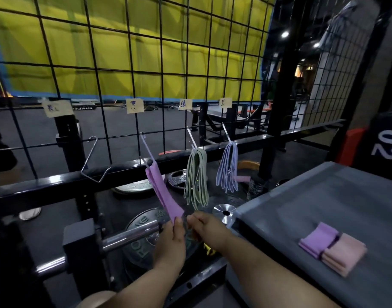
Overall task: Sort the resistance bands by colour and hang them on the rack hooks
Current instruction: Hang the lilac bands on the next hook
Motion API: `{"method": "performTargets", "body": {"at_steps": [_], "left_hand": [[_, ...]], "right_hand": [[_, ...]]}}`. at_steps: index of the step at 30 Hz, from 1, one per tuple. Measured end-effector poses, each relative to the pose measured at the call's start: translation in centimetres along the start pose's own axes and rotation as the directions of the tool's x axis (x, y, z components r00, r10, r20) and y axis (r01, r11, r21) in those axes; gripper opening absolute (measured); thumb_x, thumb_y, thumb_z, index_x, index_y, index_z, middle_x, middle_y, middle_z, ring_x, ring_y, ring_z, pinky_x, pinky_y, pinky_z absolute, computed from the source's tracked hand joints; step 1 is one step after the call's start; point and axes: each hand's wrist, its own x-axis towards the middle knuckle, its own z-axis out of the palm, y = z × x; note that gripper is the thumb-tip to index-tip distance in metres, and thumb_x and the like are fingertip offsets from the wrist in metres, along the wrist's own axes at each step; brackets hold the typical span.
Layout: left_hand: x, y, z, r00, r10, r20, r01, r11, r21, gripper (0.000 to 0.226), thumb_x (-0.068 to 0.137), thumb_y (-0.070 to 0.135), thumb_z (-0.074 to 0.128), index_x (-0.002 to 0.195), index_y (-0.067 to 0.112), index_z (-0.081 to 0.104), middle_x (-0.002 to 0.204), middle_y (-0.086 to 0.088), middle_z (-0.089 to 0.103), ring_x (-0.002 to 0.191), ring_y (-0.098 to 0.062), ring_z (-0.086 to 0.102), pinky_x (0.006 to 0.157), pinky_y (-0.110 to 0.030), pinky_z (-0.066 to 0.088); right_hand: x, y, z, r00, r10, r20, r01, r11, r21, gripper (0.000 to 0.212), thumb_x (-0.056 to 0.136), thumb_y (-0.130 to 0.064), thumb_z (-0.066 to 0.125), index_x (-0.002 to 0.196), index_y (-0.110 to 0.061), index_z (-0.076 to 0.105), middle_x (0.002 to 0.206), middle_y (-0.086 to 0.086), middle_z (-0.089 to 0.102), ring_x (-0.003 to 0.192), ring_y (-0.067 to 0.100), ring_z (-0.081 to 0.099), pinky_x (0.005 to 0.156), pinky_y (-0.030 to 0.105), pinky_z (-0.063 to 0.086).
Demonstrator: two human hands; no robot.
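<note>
A purple band [162,192] hangs from the second hook [144,141] of the wire grid rack [115,70], stretched down toward me. My left hand [174,238] pinches its lower end. My right hand [209,228] is right beside it with fingers curled; whether it holds the band I cannot tell. Green bands [196,178] hang on the third hook, pale blue bands [227,167] on the fourth. The leftmost hook [94,161] is bare. Folded purple bands [318,242] and pink bands [343,254] lie on the grey platform [323,196] at right.
Paper labels [135,105] are stuck on the grid above each hook. Below the rack lie weight plates [144,232], a chrome barbell sleeve [130,237] and black steel frame bars [79,181]. A pink item [242,178] lies behind the blue bands.
</note>
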Motion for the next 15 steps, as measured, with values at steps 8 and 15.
{"method": "performTargets", "body": {"at_steps": [8, 15], "left_hand": [[-0.2, 0.1, 4.5, 0.982, 0.019, 0.187, -0.044, 0.991, 0.129, 0.038, 0.099, 0.048, 0.033, 0.079, 0.023, 0.054, 0.094, -0.008, 0.065, 0.094, -0.029, 0.059, 0.087, -0.036, 0.044], [-0.7, 4.0, 12.7, 0.889, 0.061, 0.455, -0.212, 0.934, 0.288, 0.044, 0.102, 0.044, 0.029, 0.118, 0.013, 0.055, 0.122, -0.016, 0.061, 0.113, -0.032, 0.056, 0.09, -0.034, 0.043]], "right_hand": [[-1.0, 3.3, -3.8, 0.99, 0.07, -0.125, -0.096, 0.973, -0.212, 0.036, 0.101, -0.028, 0.046, 0.066, -0.02, 0.049, 0.065, -0.003, 0.053, 0.066, 0.013, 0.049, 0.074, 0.03, 0.043], [-3.1, 7.9, -10.0, 0.912, 0.218, -0.349, -0.324, 0.902, -0.285, 0.033, 0.099, -0.03, 0.044, 0.075, -0.018, 0.063, 0.075, 0.0, 0.064, 0.078, 0.022, 0.059, 0.073, 0.031, 0.045]]}}
